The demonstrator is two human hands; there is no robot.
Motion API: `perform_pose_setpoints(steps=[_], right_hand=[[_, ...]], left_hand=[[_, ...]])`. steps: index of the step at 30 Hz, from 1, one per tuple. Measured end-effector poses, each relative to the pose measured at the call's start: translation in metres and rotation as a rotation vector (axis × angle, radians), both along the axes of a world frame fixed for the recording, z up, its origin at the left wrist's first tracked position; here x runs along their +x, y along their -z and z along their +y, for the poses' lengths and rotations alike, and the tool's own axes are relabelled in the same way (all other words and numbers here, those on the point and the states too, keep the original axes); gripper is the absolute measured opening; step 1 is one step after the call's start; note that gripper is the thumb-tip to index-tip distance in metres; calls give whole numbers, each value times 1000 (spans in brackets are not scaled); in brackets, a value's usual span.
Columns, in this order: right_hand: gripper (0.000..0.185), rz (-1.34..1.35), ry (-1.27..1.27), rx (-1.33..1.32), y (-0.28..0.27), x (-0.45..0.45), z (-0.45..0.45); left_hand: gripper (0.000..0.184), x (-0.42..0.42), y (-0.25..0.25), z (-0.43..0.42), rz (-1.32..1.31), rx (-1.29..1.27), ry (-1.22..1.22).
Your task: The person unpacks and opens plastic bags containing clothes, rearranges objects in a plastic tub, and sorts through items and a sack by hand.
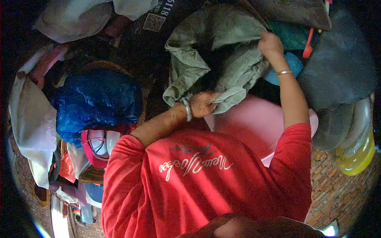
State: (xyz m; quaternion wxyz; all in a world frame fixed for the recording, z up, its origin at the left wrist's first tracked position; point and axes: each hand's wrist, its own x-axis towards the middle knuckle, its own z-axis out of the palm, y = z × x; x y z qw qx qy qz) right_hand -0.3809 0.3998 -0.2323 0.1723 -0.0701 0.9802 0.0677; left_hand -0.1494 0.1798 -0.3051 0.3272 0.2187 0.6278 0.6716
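A grey-green woven sack (238,65) is stretched out in front of me, its cloth creased and its dark mouth gaping between my hands. My left hand (202,104), with a pale bangle at the wrist, is closed on the folded near edge of the sack. Farther up and to the right, my right hand (272,45), wearing a silver bangle, grips the sack's rim. The inside of the sack is too dark to make out. A pink plastic tub or basin (248,119) lies below the sack, partly covered by it and by my arms.
On the left sit a blue plastic bag (99,103), a pink-rimmed item (101,146) and a hanging white cloth (33,127). A dark grey sack (341,59) and a yellow container (359,156) are at the right. Behind is a brick surface (329,186).
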Motion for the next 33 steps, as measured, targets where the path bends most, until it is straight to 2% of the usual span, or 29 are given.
perform_pose_setpoints(steps=[1,3,5,7,8,9,10,11,12,13,14,15,16,17,19,20,22,23,25,26,28,29,31,32,33], right_hand=[[30,0,1,0,-1,-2,2],[38,109,18,-252,-11,-7,0],[33,142,-12,-291,-20,-1,-5],[30,-52,745,-1126,-24,6,-14],[30,-54,740,-1126,-20,6,-12],[28,-110,943,-1312,-13,9,-7],[27,-169,1150,-1493,-7,9,-3],[27,-173,1148,-1492,-9,8,-4],[27,-222,1212,-1541,-13,9,-7],[27,-271,1277,-1590,-16,9,-9],[27,-273,1279,-1589,-18,8,-9],[27,-257,1215,-1542,-20,8,-10],[28,-242,1149,-1496,-23,6,-12],[28,-243,1149,-1498,-29,5,-16],[33,-292,1127,-1479,-41,2,-23],[33,-291,1122,-1484,-42,0,-23],[41,-277,1048,-1300,-41,-5,-23],[41,-281,1047,-1300,-41,-7,-29],[45,-152,828,-1102,-45,-10,-43],[45,-153,830,-1099,-37,-13,-39],[43,-79,469,-850,-14,-21,-30],[43,-83,468,-852,-16,-18,-40],[41,560,-337,-495,-25,3,-82],[41,480,-417,-592,-27,17,-97],[41,399,-496,-685,-27,31,-110]], left_hand=[[50,2,2,-1,0,0,1],[54,-1,1,-6,-75,42,-55],[60,-7,-5,-16,-67,-28,11],[66,-11,-15,-24,-178,-77,-68],[71,-8,-2,-24,-151,-44,-63],[71,-4,14,-22,-153,-44,-67],[69,-2,29,-18,-371,113,-152],[68,-1,37,-16,-587,272,-235],[63,-12,21,-21,-633,293,-361],[55,6,80,-4,-710,262,-482],[51,-4,75,-16,-662,109,-494],[48,-17,62,-28,-613,-44,-504],[43,-24,52,-25,-731,116,-745],[43,-30,56,-32,-1054,190,-748],[50,14,186,-24,-492,26,-657],[50,4,172,-27,-486,25,-659],[52,-28,107,-36,-209,-474,-293],[52,-35,81,-34,-211,-476,-295],[40,-39,41,-21,-517,-192,-286],[40,-36,32,-12,-520,-190,-285],[40,-32,19,1,-486,-39,-174],[40,-31,16,8,-488,-41,-176],[40,-28,15,23,-77,-119,-88],[37,-15,37,39,-33,-107,-46],[37,-14,35,40,-34,-106,-46]])
